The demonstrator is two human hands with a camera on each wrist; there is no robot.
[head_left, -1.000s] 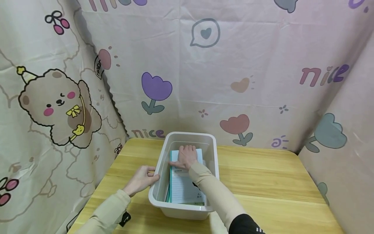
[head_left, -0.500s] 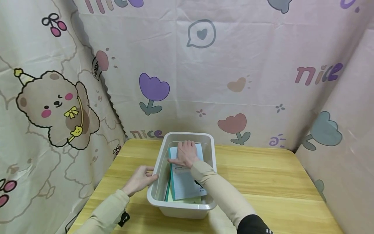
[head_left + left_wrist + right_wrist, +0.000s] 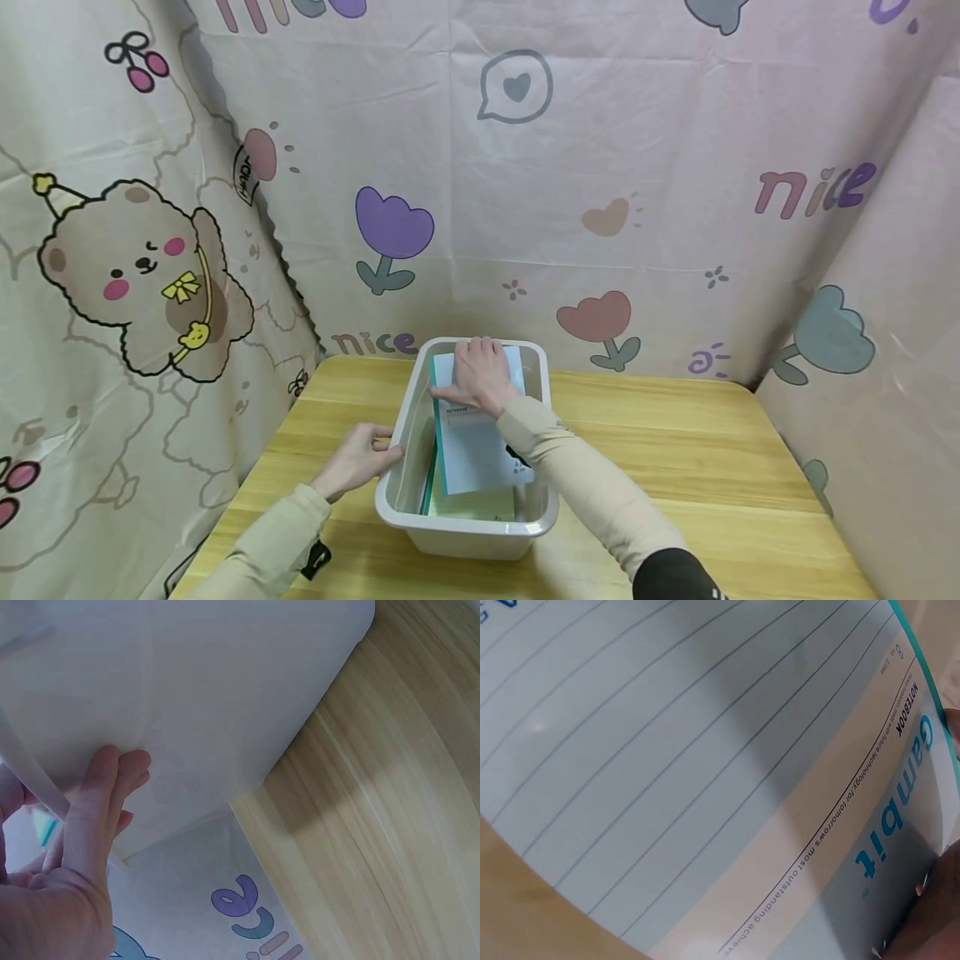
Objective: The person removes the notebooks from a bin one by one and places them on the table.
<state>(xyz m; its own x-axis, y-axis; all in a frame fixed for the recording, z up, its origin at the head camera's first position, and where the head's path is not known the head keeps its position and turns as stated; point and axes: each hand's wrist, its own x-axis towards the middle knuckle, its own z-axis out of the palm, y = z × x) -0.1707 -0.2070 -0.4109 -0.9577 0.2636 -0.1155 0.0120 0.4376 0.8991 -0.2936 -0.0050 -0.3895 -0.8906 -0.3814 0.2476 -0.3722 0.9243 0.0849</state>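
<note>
A white plastic bin (image 3: 495, 542) stands on the table; its outer wall (image 3: 195, 690) fills much of the left wrist view. My left hand (image 3: 356, 460) pinches the bin's left rim, fingers (image 3: 94, 802) along the outside. Inside the bin, my right hand (image 3: 482, 377) grips a light blue notebook (image 3: 480, 450) near its far end, thumb at the teal left spine. That notebook is tilted, far end raised to about the rim. In the right wrist view its lined cover (image 3: 667, 750) looks curved. Beneath it lies a pale green notebook (image 3: 476, 505), mostly covered.
The wooden table (image 3: 660, 467) extends on both sides of the bin. A printed cloth (image 3: 487, 208) hangs right behind it, and more cloth (image 3: 150, 417) hangs along the left and right sides.
My right hand has raised the light blue notebook and moved it toward the bin's far end, uncovering more of the pale green notebook below. The left hand has stayed on the rim.
</note>
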